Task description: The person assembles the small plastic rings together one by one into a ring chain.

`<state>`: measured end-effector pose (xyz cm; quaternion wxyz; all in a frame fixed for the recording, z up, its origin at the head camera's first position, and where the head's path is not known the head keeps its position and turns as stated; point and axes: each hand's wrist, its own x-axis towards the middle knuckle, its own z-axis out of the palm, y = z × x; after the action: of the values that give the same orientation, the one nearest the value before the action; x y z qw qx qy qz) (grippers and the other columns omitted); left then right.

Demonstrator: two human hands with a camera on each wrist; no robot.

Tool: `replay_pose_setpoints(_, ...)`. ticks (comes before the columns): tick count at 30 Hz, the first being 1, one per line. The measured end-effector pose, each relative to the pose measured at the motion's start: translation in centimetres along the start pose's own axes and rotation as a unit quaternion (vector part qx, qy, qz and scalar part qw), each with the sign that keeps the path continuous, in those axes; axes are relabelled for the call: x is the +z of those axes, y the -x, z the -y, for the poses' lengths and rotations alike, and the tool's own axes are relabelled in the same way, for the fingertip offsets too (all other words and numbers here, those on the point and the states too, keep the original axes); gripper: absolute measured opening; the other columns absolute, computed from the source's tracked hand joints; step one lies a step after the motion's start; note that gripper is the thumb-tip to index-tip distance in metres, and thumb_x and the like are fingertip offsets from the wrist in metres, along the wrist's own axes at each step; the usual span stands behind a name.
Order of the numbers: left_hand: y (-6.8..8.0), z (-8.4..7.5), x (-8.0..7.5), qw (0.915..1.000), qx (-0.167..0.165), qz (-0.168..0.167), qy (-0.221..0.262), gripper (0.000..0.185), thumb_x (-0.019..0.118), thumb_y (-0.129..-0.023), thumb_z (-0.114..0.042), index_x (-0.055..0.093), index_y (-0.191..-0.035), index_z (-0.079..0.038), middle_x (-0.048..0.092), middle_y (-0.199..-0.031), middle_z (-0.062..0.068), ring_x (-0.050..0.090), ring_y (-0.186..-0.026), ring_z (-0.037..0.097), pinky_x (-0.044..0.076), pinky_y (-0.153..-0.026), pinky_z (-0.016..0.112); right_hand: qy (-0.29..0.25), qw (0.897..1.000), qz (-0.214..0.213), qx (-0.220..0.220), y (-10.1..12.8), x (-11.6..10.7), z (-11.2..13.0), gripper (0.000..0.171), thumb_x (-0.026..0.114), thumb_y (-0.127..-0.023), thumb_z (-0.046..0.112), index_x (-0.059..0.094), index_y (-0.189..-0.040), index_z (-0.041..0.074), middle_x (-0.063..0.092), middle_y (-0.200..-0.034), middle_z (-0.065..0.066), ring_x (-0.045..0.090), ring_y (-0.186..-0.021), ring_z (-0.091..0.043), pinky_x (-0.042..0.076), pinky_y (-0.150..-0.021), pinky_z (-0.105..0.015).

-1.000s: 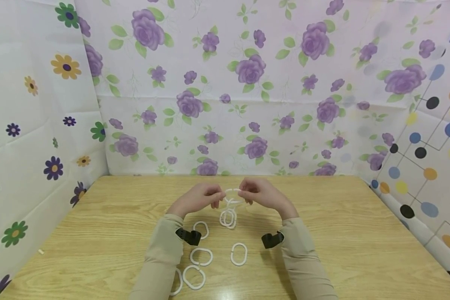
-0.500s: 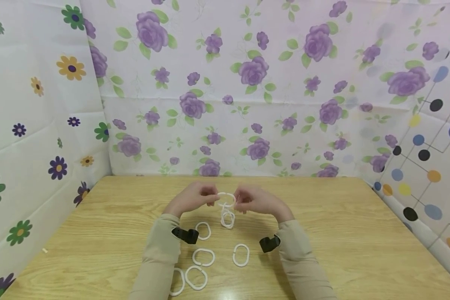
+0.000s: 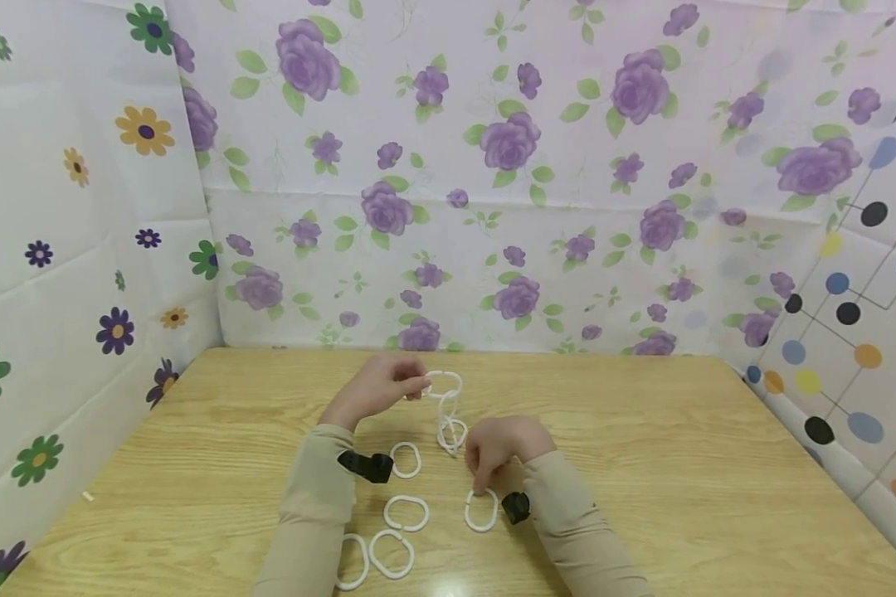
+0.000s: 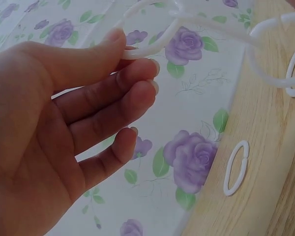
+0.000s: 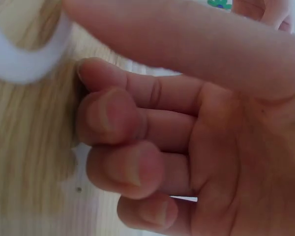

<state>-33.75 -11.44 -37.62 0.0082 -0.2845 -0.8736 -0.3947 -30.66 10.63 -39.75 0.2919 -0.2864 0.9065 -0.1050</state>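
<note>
My left hand (image 3: pixel 384 383) pinches a white plastic oval link (image 3: pixel 459 380) between thumb and index finger, above the far part of the table. From that link hangs a short chain of white links (image 3: pixel 454 448), its lower end at or near the tabletop. In the left wrist view, the pinched link (image 4: pixel 150 49) is at the thumb tip, the other fingers loosely bent. My right hand (image 3: pixel 509 448) reaches down, fingertips at the far end of a loose link (image 3: pixel 481 529). The right wrist view shows thumb and index finger apart beside this blurred link (image 5: pixel 19 73); whether they touch it is unclear.
Several loose white links lie on the wooden table (image 3: pixel 717 497): one link (image 3: pixel 406 476) beside the left wrist, a second link (image 3: pixel 406 499) nearer, others by the left sleeve. A small whitish bit (image 3: pixel 88 496) lies at left. Patterned cloths (image 3: pixel 448 249) enclose the table.
My right hand has let go of the chain's top link and come down toward the near side, to the loose link. My left hand keeps its pinch and has shifted slightly left.
</note>
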Motion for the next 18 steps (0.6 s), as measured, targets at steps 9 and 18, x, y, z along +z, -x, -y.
replay_pose_setpoints(9, -0.01, -0.24, 0.09, 0.9998, -0.002, 0.004, 0.018, 0.012, 0.061, -0.096, -0.017, 0.067, -0.088, -0.011, 0.067, -0.077, 0.004, 0.065, -0.073, 0.026, 0.049, -0.066, 0.031, 0.000, 1.000, -0.014, -0.017, -0.18, 0.06, 0.05, 0.027, 0.073, -0.082, 0.006, 0.063, -0.058, 0.006, 0.046, -0.048, 0.005, 0.038, -0.044, -0.006, 0.031, -0.047, -0.019)
replay_pose_setpoints(18, 0.00, -0.24, 0.03, 0.9996, -0.004, 0.008, 0.026, 0.013, 0.060, -0.096, -0.018, 0.066, -0.087, -0.011, 0.067, -0.077, 0.005, 0.065, -0.077, 0.033, 0.049, -0.067, 0.031, 0.001, 0.999, -0.025, -0.039, -0.54, 0.10, -0.02, 0.020, 0.076, -0.081, 0.010, 0.064, -0.065, 0.013, 0.049, -0.054, 0.008, 0.041, -0.049, -0.004, 0.034, -0.051, -0.018)
